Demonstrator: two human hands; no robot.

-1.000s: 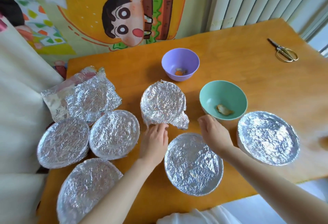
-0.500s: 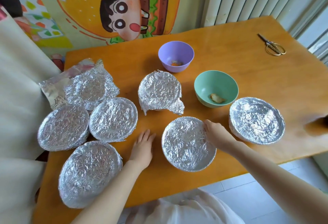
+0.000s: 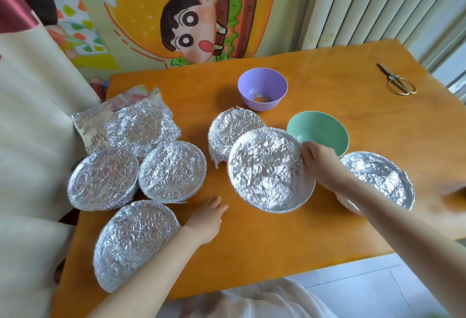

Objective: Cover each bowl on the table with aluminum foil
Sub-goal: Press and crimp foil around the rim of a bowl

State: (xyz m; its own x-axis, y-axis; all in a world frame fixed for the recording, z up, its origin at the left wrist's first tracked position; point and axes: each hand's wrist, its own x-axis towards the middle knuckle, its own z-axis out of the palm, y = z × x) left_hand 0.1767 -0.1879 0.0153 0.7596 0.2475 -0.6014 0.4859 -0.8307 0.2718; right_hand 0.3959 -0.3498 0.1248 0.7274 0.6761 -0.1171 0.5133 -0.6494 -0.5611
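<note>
My right hand grips the right rim of a foil-covered bowl and holds it tilted above the orange table. My left hand rests flat on the table, fingers apart, holding nothing. An uncovered green bowl with a scrap of food sits just behind my right hand. An uncovered purple bowl with food bits stands farther back. A foil-wrapped bowl sits behind the lifted one. Another covered bowl lies at the right.
Three more foil-covered bowls cluster at the left, with a crumpled foil piece and loose foil sheet behind them. Scissors lie at the far right. A cream cushion borders the table's left edge.
My right hand has taken the near foil-covered bowl by its rim and lifted it, tilting it, toward the green bowl. My left hand has slid back and lies flat on the table.
</note>
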